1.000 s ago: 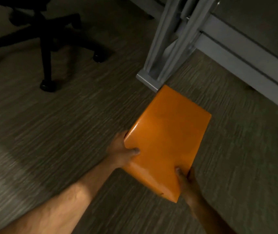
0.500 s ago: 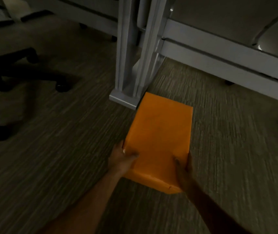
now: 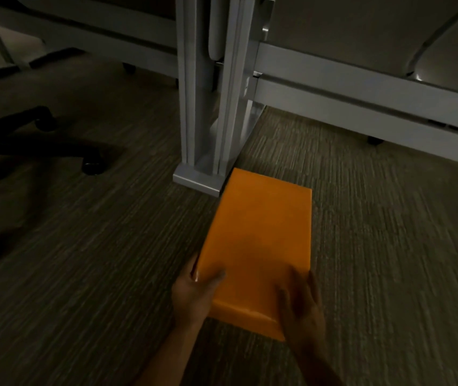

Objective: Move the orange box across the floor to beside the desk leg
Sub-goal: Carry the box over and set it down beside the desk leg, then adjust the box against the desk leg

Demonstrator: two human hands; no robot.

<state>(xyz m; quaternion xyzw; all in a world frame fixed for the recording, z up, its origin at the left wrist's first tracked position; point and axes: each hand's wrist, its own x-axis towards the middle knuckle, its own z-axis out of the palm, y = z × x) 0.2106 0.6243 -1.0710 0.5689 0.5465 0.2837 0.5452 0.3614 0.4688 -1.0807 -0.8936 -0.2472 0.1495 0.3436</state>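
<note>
The flat orange cardboard box (image 3: 258, 246) lies on the striped grey carpet floor (image 3: 389, 246), its far corner touching the grey metal desk leg (image 3: 202, 135). The left hand (image 3: 194, 293) and right hand (image 3: 300, 305) hold its near corners. It looks stiff, smooth and maybe slippery, so holding the side edges seems best.

- Two bare forearms are seen rising from the lower edge — no sleeve, watch or band is worn on either.
- The left hand (image 3: 194, 295) is ungloved; a pale fingernail is caught by the light.
- The right hand (image 3: 301, 307) is likewise ungloved and ringless, its outline softened by blur.
</note>
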